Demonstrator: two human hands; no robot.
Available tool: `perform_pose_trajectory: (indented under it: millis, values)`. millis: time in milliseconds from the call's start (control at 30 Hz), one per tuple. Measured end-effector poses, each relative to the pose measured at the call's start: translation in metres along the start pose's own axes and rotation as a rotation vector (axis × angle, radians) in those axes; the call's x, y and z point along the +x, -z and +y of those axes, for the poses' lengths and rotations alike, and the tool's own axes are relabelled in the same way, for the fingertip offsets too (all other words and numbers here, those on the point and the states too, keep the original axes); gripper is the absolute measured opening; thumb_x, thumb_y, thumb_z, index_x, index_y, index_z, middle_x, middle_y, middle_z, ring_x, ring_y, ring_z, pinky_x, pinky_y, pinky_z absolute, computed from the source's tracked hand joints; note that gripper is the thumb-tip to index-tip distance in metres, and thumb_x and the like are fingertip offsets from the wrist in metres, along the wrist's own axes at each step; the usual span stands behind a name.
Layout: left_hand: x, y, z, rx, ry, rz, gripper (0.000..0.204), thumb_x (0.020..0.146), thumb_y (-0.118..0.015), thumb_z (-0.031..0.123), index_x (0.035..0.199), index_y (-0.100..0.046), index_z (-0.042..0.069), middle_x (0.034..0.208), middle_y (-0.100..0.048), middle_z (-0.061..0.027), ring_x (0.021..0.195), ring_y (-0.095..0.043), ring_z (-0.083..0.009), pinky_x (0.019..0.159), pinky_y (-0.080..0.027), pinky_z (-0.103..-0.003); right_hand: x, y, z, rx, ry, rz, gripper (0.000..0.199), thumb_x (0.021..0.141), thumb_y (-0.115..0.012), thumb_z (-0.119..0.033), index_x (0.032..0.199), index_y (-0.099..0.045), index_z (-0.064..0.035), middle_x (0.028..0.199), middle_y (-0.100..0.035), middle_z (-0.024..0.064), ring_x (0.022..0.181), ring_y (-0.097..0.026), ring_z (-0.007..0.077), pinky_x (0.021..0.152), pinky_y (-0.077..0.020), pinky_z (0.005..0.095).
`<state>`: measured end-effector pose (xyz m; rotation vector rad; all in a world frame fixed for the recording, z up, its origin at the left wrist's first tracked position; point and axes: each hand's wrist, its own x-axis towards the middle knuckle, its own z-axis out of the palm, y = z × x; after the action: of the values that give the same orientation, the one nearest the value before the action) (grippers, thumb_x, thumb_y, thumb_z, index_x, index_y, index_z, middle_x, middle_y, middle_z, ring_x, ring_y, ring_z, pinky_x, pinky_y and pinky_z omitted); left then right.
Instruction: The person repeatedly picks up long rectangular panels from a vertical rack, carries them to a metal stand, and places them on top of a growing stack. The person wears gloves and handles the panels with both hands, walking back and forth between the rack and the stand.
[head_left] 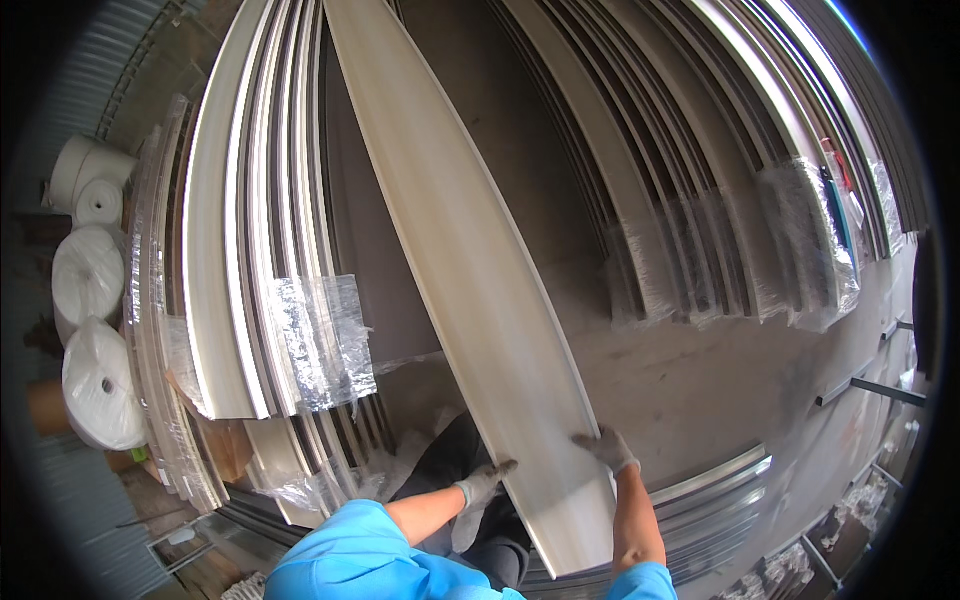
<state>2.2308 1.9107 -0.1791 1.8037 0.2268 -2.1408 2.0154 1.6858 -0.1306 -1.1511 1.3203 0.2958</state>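
Gripping a long pale panel [490,250] near its close end w/ both gloved hands: L hand [485,484] clamped on the L edge, R hand [612,450] clamped on the R edge, slightly farther from that end; any fingers underneath are hidden. Panel runs diag. from top centre to lower centre, btwn the L stack [213,250] of strips, part-wrapped in film [320,340], & the R stack [690,160], above the floor [640,370]. Far end runs out of view, so its support can't be told. Step in hand, as judged: steering the panel by its near end. Next move prob. calls for both hands working evenly, w/ the panel held level & clear of either stack. White rolls [95,410] at far L; grey strips [710,490] at lower R, near R hand.
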Motion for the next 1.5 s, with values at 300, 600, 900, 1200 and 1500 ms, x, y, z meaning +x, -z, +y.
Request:
perform_pose_trajectory:
  millis: [300,600,900,1200,1500]
  values:
    - [-0.018,0.075,0.138,-0.432,-0.38,0.09,0.071,0.085,-0.057,0.063,0.125,-0.055,0.005,0.119,-0.063,-0.0113,0.11,-0.06,-0.0244,0.094,-0.047,-0.043,-0.082,-0.008,0.16,-0.105,-0.216,-0.264,0.069,0.066,-0.083,-0.043,0.12,-0.063,-0.0063,0.112,-0.067,0.0129,0.107,-0.062,0.0275,0.092,-0.0457,0.0355]
    - [-0.017,0.121,0.249,0.466,-0.365,0.752,0.075,0.084,-0.054,0.067,0.099,-0.067,-0.006,0.083,-0.069,-0.0177,0.082,-0.066,-0.0275,0.076,-0.05,-0.038,-0.055,-0.027,0.142,0.064,-0.218,-0.065,0.066,0.07,-0.078,-0.052,0.113,-0.066,-0.0038,0.097,-0.069,0.0099,0.094,-0.063,0.0227,0.086,-0.0467,0.0347]
    - [-0.01,0.176,0.36,0.345,-0.738,0.995,0.069,0.086,-0.057,0.056,0.111,-0.06,-0.008,0.11,-0.063,-0.0278,0.108,-0.06,-0.0361,0.09,-0.046,-0.04,-0.007,-0.042,0.087,0.287,-0.165,0.1,0.059,0.081,-0.069,-0.055,0.106,-0.068,-0.0023,0.084,-0.063,-0.0008,0.079,-0.056,0.0106,0.074,-0.0462,0.0284]
    - [0.008,0.219,0.435,-0.227,-0.703,0.695,0.078,0.084,-0.059,0.06,0.128,-0.052,-0.004,0.134,-0.053,-0.0184,0.125,-0.049,-0.0262,0.102,-0.038,-0.034,0.066,-0.043,0.017,0.165,-0.194,0.181,0.064,0.074,-0.075,-0.05,0.111,-0.065,0.0026,0.094,-0.069,0.0125,0.089,-0.065,0.0208,0.08,-0.0497,0.034]
    - [-0.005,0.206,0.445,-0.532,-0.789,-0.074,0.076,0.092,-0.034,0.068,0.143,-0.037,0.011,0.141,-0.045,-0.0102,0.125,-0.047,-0.0291,0.104,-0.04,-0.042,-0.063,-0.047,-0.054,-0.018,-0.243,0.42,0.073,0.053,-0.088,-0.043,0.11,-0.063,-0.0037,0.101,-0.068,0.0189,0.096,-0.065,0.035,0.083,-0.0506,0.0416]
